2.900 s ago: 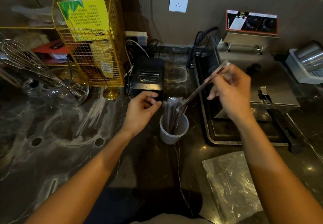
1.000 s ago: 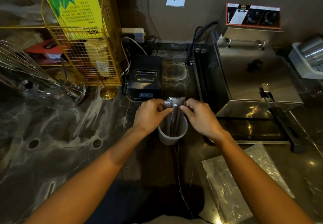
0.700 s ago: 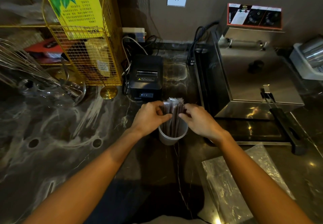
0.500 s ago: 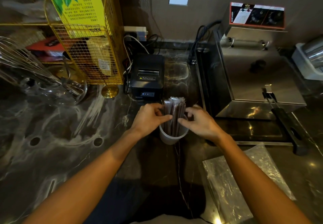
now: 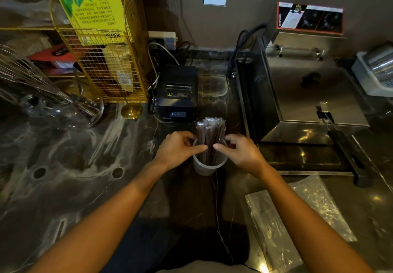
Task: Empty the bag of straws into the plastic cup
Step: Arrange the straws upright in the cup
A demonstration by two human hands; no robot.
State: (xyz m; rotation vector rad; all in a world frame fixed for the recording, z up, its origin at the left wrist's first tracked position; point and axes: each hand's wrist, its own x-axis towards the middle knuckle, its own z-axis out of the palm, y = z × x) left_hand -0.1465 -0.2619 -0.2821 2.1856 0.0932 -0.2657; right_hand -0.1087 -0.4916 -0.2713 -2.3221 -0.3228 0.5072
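**Count on my worktop**

I count one plastic cup (image 5: 209, 167), one bundle of wrapped straws (image 5: 210, 136) too many to number, one flat clear bag (image 5: 297, 215), one black printer (image 5: 177, 91), one fryer (image 5: 302, 94), one yellow wire basket (image 5: 102, 60), and my two hands (image 5: 177, 148) (image 5: 241, 151).
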